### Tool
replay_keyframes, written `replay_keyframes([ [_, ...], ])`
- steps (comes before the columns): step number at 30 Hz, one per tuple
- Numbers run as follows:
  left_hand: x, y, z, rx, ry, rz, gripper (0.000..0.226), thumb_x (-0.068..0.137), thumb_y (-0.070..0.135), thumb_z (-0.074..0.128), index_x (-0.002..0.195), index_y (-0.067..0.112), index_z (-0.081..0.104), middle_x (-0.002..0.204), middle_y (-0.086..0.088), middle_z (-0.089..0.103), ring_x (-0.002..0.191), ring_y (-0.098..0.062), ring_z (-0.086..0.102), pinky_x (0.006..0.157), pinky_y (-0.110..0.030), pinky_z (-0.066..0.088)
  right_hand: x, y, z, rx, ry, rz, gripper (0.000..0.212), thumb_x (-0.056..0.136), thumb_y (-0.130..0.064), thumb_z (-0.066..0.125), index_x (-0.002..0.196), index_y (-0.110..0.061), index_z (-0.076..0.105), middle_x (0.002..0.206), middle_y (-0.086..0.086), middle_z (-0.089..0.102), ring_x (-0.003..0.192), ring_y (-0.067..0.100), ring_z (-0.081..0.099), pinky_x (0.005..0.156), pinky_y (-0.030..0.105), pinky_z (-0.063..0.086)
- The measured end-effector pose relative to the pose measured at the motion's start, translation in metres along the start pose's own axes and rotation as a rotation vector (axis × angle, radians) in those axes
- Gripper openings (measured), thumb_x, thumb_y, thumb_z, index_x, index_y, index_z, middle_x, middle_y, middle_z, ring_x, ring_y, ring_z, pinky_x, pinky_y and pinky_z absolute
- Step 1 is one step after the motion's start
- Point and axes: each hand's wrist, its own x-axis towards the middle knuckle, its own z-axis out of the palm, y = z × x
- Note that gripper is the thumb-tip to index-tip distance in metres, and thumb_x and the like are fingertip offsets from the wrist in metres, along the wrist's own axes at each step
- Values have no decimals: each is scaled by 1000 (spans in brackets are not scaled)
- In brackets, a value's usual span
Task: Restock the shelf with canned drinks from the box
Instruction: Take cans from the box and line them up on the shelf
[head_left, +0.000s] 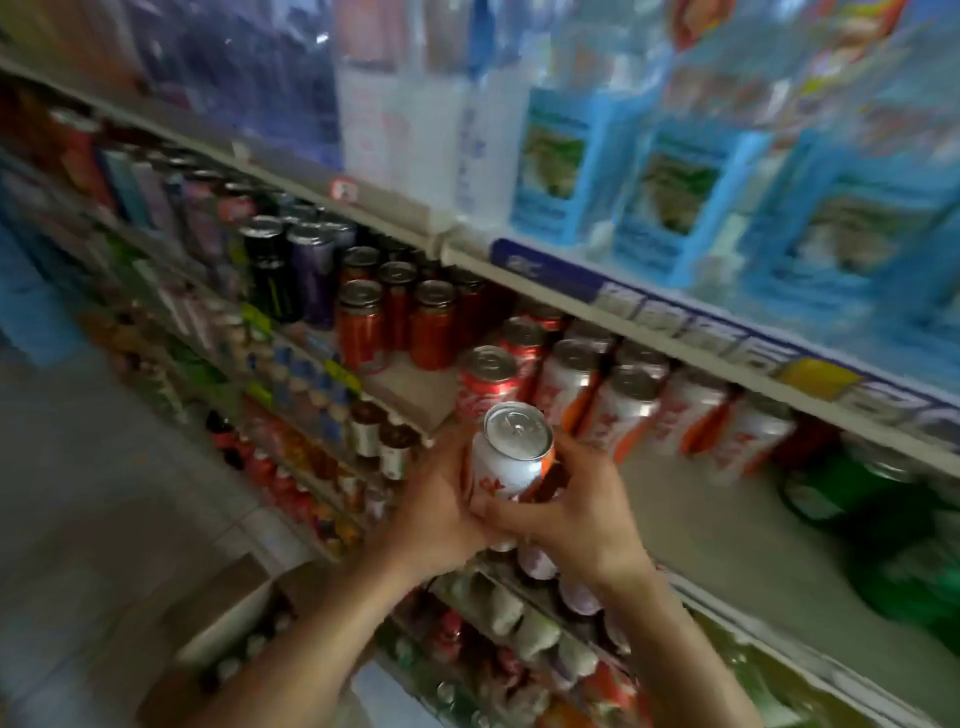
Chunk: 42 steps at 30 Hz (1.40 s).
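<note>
Shelf (691, 525): bare gray board behind my hands.
Can (511, 451): white-orange, upright, just before shelf's front edge.
Left hand (434, 512): fingers grasp can.
Right hand (576, 512): fingers grasp can.

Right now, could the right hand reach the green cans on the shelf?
Probably not yet: the right hand and the left hand both hold a white can. The bare shelf toward the green cans looks clear, though.
</note>
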Motion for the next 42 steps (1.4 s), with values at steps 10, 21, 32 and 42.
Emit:
replay_keyframes([
  [10, 34, 31, 84, 249, -145, 220, 73, 64, 26, 86, 130, 24, 55, 118, 18, 64, 110, 8, 59, 84, -16, 51, -7, 42, -78, -63, 386, 71, 52, 51, -18, 94, 96, -28, 69, 78, -14, 73, 70, -2, 67, 60, 18, 52],
  [21, 54, -17, 102, 471, -289, 32, 35, 76, 49, 75, 92, 26, 54, 90, 11, 59, 84, -6, 57, 71, -26, 47, 12, 99, -108, -36, 504, 92, 84, 59, 9, 85, 131, -20, 52, 101, -4, 67, 83, 3, 65, 61, 21, 54],
  [32, 65, -35, 95, 571, -428, 15, 36, 78, 32, 76, 112, 32, 64, 112, 14, 63, 101, -5, 60, 88, -29, 53, 11, 106, -103, -88, 513, 187, 69, 63, -8, 90, 115, -30, 52, 85, -17, 61, 72, -3, 58, 55, 3, 44],
  [42, 50, -43, 93, 704, -382, 361, 28, 95, 35, 46, 101, 22, 70, 107, 6, 66, 101, -14, 56, 84, -31, 50, 8, 120, -99, -158, 408, 165, 62, 80, -29, 79, 133, -24, 48, 124, -6, 64, 111, 7, 62, 94, 26, 51],
])
